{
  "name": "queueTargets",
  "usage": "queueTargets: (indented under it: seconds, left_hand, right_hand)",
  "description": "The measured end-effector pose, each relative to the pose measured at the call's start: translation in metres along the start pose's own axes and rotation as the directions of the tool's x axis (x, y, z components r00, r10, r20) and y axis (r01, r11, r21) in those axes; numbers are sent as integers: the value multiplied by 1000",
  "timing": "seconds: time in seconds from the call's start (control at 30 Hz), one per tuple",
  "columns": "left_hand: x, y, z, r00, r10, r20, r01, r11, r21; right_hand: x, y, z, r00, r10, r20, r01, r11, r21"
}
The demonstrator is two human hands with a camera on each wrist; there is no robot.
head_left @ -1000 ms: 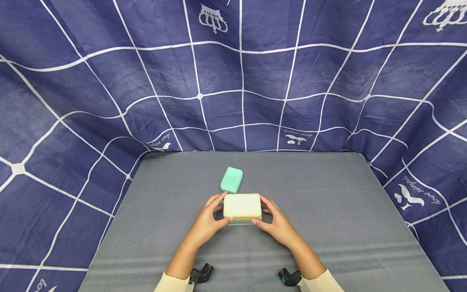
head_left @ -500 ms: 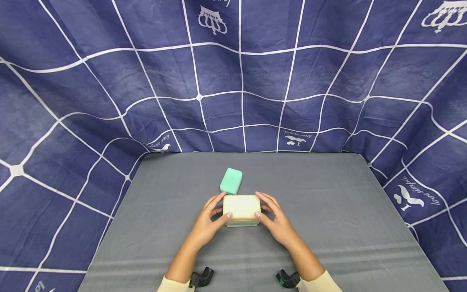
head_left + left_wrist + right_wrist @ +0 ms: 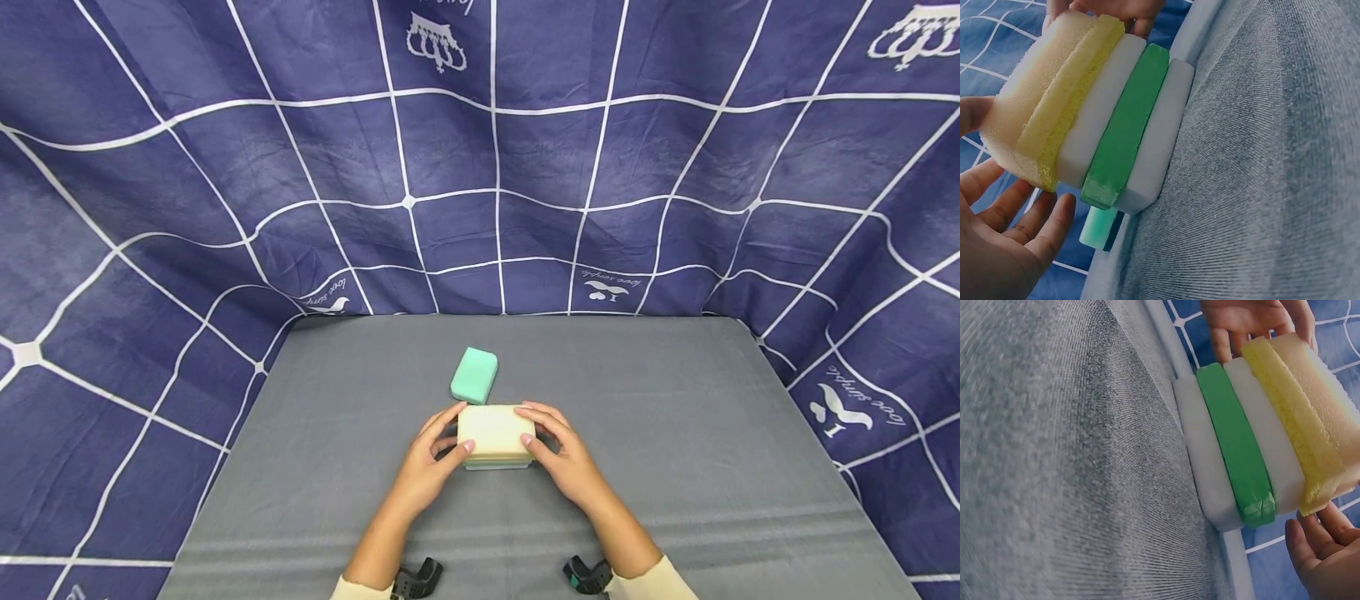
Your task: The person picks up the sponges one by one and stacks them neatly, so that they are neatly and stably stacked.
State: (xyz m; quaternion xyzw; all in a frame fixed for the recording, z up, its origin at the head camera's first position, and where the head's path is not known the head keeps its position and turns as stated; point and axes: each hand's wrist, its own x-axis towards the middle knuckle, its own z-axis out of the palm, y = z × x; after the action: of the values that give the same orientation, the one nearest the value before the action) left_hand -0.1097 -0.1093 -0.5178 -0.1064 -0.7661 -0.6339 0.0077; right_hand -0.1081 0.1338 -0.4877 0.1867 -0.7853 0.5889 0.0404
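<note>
Curtain [image 3: 540, 150]: blue with white grid lines, filled the frame's top and sides.
Tabletop [image 3: 637, 375]: grey, spread across the lower middle.
Stack [image 3: 495, 437]: stood lower centre; bottom up, white block [image 3: 1159, 140], green block [image 3: 1127, 128], second white block [image 3: 1099, 112], yellow sponge [image 3: 1069, 103], cream sponge [image 3: 1032, 81].
Left hand [image 3: 425, 467]: thumb and fingers curled round the cream sponge's left end.
Right hand [image 3: 564, 458]: gripped its right end likewise, fingertips on top.
Turquoise block [image 3: 474, 376]: lay just above the stack in the frame; contact could not be told.
Wristbands [image 3: 418, 577]: black, at the bottom edge, beside both wrists.

right hand [image 3: 572, 460] | fingers shifted inward | over cream sponge [image 3: 491, 431] top
</note>
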Motion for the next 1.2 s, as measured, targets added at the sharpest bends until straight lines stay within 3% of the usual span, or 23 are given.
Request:
queueTargets:
  seconds: [0.37,0.9,1.07,1.2]
  left_hand:
    - [-2,-1,0,1000,-22,0,22,1000,-20]
    - [0,0,-1,1000,-22,8,22,1000,-20]
    - [1,2,-1,999,-52,9,52,998,-29]
    - [1,2,-1,999,-35,8,36,999,-14]
  right_hand:
    - [-1,2,0,1000,-23,5,23,999,23]
    - [2,-1,-1,1000,-2,18,2,1000,9]
    - [3,-4,-2,1000,8,23,-9,1000,12]
    - [3,-5,-2,999,20,24,-21,1000,8]
